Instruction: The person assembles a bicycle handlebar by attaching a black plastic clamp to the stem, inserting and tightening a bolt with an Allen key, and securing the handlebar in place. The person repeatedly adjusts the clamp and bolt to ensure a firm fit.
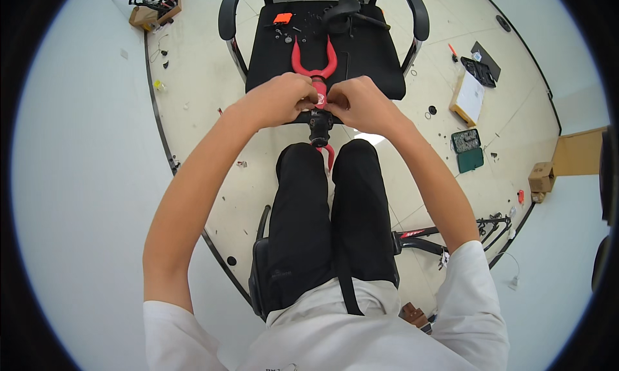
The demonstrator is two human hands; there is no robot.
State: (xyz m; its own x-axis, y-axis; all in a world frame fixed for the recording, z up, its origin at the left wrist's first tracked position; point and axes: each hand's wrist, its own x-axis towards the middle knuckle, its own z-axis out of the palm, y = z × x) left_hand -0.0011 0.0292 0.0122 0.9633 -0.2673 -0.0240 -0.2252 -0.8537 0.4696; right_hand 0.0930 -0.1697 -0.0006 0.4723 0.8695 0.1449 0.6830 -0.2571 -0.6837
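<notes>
Past my knees, a red bike fork (314, 69) rests its prongs on the black chair seat. It joins a short red head tube (318, 86) with a small round white badge (320, 99). A black handlebar stem (319, 131) sits at the end nearer to me, and a red frame tube (330, 157) shows below it between my knees. My left hand (287, 99) is closed, its fingertips pressed to the left side of the head tube by the badge. My right hand (360, 103) pinches the right side. Whether the fingertips hold the badge's edge I cannot tell.
On the chair seat (374, 68) lie a black bike saddle (342, 13), an orange object (282, 18) and several small metal parts. To the right on the floor are a yellow-edged box (467, 99), a green case (469, 159) and a bike frame (422, 239).
</notes>
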